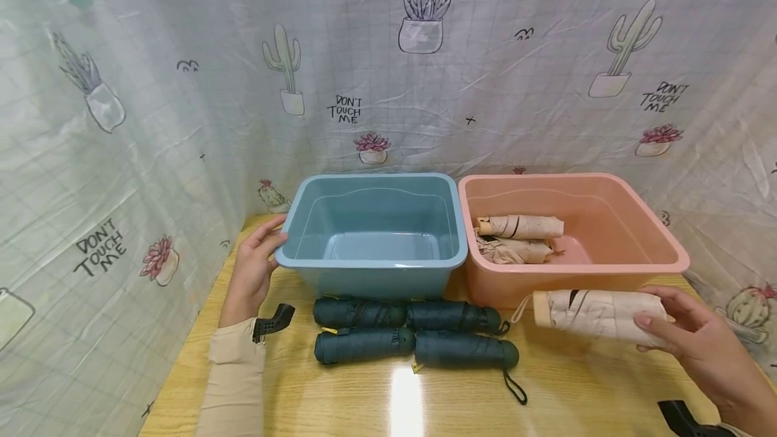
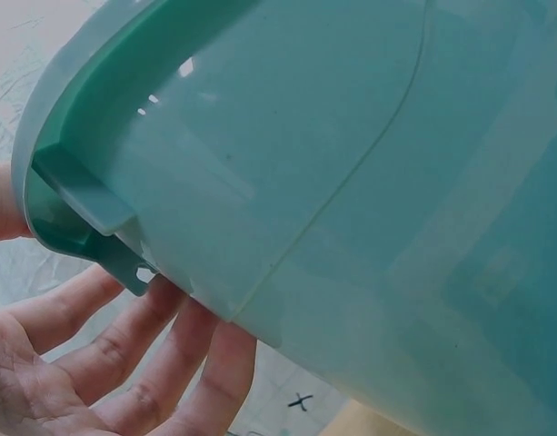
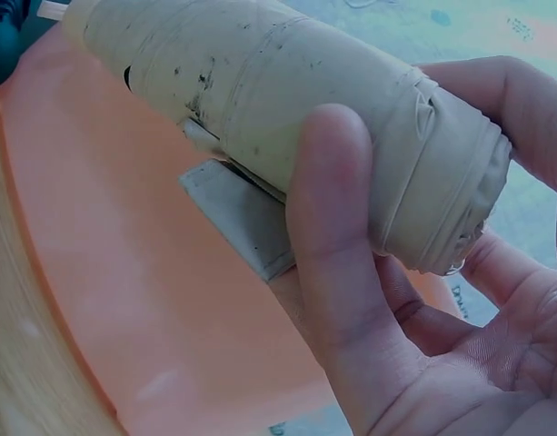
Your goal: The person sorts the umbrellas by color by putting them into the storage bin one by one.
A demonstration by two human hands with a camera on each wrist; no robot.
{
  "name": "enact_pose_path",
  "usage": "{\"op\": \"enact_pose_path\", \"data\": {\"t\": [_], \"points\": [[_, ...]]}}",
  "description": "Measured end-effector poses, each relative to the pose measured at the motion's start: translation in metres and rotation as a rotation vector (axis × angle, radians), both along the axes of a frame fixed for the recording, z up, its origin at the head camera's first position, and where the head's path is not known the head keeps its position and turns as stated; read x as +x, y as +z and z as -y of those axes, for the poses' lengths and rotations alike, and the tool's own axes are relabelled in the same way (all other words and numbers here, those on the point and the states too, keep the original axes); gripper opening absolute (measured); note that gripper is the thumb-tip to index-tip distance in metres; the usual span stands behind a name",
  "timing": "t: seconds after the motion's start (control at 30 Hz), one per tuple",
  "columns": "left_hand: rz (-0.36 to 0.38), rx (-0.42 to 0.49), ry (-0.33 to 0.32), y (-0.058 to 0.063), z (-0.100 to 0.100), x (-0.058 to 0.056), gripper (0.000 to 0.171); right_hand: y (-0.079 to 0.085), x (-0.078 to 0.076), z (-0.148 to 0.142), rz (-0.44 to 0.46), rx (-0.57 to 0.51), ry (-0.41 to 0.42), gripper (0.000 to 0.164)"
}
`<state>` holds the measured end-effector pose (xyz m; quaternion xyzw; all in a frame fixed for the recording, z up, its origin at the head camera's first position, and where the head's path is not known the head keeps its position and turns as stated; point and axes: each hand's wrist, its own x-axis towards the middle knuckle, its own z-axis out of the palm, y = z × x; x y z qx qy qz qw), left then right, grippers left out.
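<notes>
My right hand (image 1: 698, 329) grips a beige folded umbrella (image 1: 597, 315) near one end, thumb on the near side. The umbrella lies level in front of the pink basin (image 1: 643, 268), its pale handle and loop pointing left. In the right wrist view, a loose strap (image 3: 242, 218) hangs from the umbrella (image 3: 242, 82). Two more beige umbrellas (image 1: 525, 226) lie inside the pink basin at its left. At the blue basin (image 1: 370, 265), my left hand (image 1: 255, 268) holds the left rim; its fingertips (image 2: 228, 350) touch the outer wall below the rim. The blue basin holds nothing visible.
Several dark green folded umbrellas (image 1: 464, 349) lie in two rows on the wooden table (image 1: 340, 403), in front of the blue basin. Both basins stand side by side. A patterned plastic curtain (image 1: 231, 73) hangs behind and along the sides.
</notes>
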<state>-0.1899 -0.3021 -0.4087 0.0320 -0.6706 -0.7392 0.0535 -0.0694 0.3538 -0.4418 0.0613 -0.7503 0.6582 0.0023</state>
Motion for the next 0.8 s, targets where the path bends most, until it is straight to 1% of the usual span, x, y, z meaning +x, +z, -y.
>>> {"op": "enact_pose_path", "data": {"t": [0.1,0.17,0.23,0.47,0.63,0.8], "points": [[0.004,-0.002,0.002,-0.001,0.000,0.000,0.048,0.002,0.000,0.000,-0.026,-0.034,0.031,0.045],[0.003,-0.004,0.002,-0.002,0.000,0.000,0.048,0.003,-0.001,-0.001,-0.052,-0.090,0.065,0.047],[0.001,-0.003,-0.001,-0.002,0.000,-0.001,0.049,0.006,-0.003,-0.002,-0.069,-0.110,0.090,0.047],[0.002,0.000,-0.004,-0.004,0.001,-0.001,0.049,0.016,-0.005,-0.003,-0.095,-0.107,0.140,0.049],[0.002,0.000,0.002,-0.003,0.001,-0.001,0.048,0.025,-0.008,0.000,-0.105,-0.162,0.135,0.050],[0.006,-0.008,0.005,-0.001,0.001,0.000,0.048,0.034,-0.011,0.003,-0.091,-0.166,0.147,0.049]]}}
